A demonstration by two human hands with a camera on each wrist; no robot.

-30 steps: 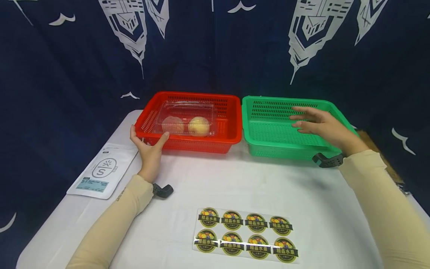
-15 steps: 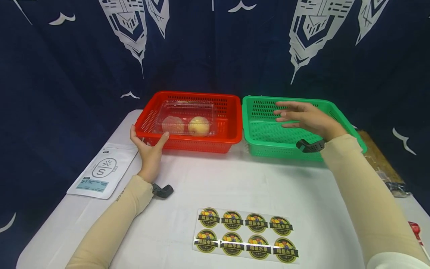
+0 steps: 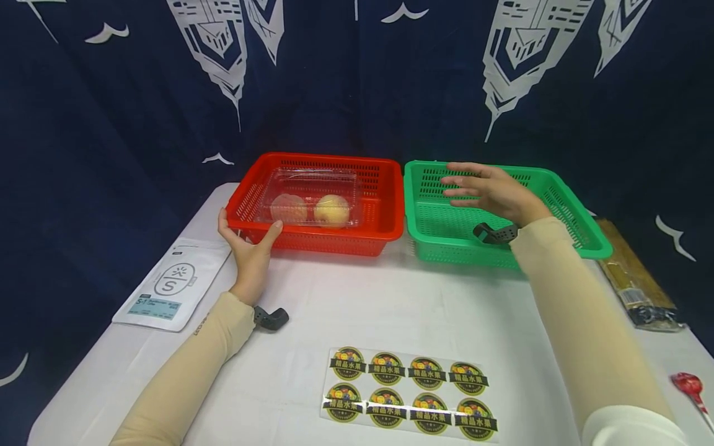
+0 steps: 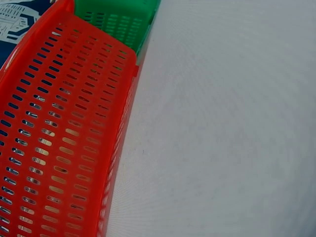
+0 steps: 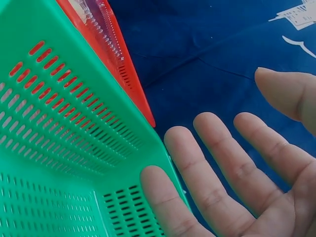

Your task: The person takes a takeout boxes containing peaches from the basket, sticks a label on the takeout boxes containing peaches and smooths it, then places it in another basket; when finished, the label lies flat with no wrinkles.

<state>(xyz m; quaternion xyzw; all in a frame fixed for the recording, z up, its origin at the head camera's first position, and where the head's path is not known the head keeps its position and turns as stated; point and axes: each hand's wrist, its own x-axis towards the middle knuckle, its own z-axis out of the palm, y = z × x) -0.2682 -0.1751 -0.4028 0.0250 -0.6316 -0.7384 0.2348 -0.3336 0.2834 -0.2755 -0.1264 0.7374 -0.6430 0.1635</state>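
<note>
My left hand holds the near left corner of the red basket, its thumb at the front rim and its fingers at the left side. In that basket lies a clear plastic clamshell box with two round, peach-like fruits showing through it. Over the green basket, my right hand hovers with fingers spread and nothing in them. The right wrist view shows the palm and fingers of the right hand beside the green basket's wall. The left wrist view does not show the left hand.
On the white table a sheet of round stickers lies in front. At left is a white pouch. A brown package and a red lollipop lie on the right. A dark blue curtain hangs behind.
My right hand has moved left over the green basket, uncovering the brown package and the lollipop. My left hand, both baskets and the clamshell box have stayed in place.
</note>
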